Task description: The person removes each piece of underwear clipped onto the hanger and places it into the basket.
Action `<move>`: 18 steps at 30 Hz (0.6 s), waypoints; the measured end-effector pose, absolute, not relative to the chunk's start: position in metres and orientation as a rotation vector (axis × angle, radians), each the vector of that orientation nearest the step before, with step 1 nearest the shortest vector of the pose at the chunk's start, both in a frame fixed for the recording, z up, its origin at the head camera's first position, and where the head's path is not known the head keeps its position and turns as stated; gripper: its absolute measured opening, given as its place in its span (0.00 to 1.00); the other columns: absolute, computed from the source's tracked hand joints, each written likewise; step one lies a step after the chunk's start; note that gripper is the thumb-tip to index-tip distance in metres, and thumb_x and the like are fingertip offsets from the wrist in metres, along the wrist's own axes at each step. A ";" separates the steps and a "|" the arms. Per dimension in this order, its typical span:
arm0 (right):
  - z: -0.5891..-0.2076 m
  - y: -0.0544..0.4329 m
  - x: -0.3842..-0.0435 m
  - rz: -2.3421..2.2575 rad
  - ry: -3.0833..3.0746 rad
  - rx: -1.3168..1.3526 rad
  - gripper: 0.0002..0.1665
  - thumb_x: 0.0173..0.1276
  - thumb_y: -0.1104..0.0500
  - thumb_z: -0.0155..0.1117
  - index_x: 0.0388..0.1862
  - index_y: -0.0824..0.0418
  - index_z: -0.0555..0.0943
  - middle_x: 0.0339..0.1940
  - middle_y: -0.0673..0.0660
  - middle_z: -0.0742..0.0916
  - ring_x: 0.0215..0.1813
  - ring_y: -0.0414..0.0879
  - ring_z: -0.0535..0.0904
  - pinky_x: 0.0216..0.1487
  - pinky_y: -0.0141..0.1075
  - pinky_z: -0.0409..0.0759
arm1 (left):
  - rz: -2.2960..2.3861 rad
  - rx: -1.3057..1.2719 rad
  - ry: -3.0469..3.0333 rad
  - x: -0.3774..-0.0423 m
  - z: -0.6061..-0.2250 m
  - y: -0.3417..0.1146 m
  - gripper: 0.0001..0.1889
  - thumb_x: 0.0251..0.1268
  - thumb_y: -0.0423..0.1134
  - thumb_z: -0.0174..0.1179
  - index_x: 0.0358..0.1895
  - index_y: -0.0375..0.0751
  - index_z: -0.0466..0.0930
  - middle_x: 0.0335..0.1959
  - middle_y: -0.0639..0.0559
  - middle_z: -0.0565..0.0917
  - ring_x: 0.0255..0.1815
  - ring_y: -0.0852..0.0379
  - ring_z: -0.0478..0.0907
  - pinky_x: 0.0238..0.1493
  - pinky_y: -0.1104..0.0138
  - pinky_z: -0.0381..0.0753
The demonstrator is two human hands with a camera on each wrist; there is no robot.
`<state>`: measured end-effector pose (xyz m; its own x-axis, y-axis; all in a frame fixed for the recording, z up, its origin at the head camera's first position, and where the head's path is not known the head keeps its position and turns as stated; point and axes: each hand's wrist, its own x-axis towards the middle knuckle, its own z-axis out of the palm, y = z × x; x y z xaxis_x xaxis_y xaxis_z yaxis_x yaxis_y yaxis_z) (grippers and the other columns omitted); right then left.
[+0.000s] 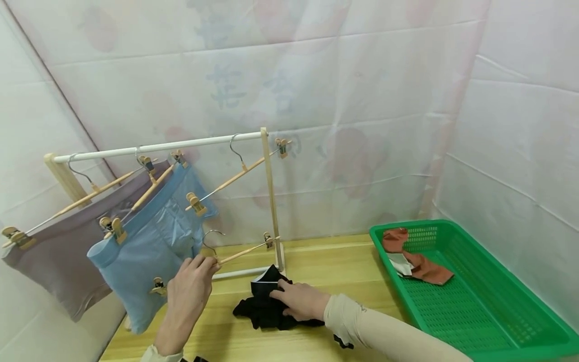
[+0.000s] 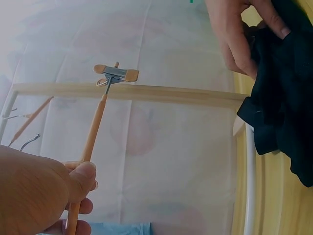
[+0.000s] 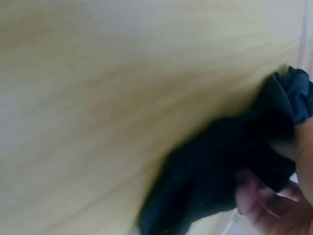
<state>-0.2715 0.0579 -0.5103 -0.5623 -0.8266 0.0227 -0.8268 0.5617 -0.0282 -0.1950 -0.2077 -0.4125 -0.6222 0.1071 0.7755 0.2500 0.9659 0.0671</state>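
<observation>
My left hand (image 1: 192, 286) holds a wooden clip hanger (image 1: 244, 253) by its middle, below the rack's top rail. The left wrist view shows thumb and fingers curled round the hanger bar (image 2: 94, 129), with a metal-and-wood clip (image 2: 117, 73) at its far end. A crumpled black garment (image 1: 260, 311) with a waistband lies on the table just right of the rack. My right hand (image 1: 307, 300) grips its upper part between thumb and fingers. The right wrist view is blurred, with the dark cloth (image 3: 210, 171) running past the fingers.
A rack with a white top rail (image 1: 181, 145) stands at left. Blue boxer briefs (image 1: 154, 241) and a mauve pair (image 1: 68, 266) hang from clip hangers there. Another hanger (image 1: 239, 176) hangs without cloth. At right, a green basket (image 1: 506, 266) holds a rust-coloured garment (image 1: 429, 269).
</observation>
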 end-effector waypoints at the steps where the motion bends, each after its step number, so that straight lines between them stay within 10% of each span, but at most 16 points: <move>1: -0.511 0.057 -0.271 0.045 -2.729 1.470 0.26 0.72 0.51 0.68 0.66 0.45 0.74 0.55 0.51 0.80 0.27 0.36 0.76 0.32 0.28 0.79 | -0.210 -0.249 -2.247 -0.195 -0.412 -0.208 0.03 0.61 0.39 0.70 0.34 0.49 0.85 0.28 0.55 0.82 0.24 0.56 0.71 0.13 0.70 0.57; 8: -0.513 0.056 -0.277 0.061 -2.548 1.403 0.11 0.70 0.59 0.68 0.48 0.47 0.80 0.37 0.46 0.82 0.30 0.36 0.78 0.31 0.28 0.78 | -0.206 -0.250 -2.255 -0.194 -0.412 -0.207 0.02 0.61 0.39 0.70 0.34 0.49 0.85 0.28 0.55 0.82 0.24 0.57 0.70 0.13 0.70 0.59; 18: -0.474 0.068 -0.273 0.475 -2.597 1.361 0.17 0.72 0.65 0.60 0.58 0.57 0.80 0.51 0.52 0.87 0.50 0.44 0.85 0.51 0.36 0.84 | -0.220 -0.235 -2.266 -0.193 -0.411 -0.208 0.02 0.62 0.39 0.69 0.35 0.50 0.86 0.29 0.55 0.83 0.26 0.55 0.73 0.13 0.68 0.62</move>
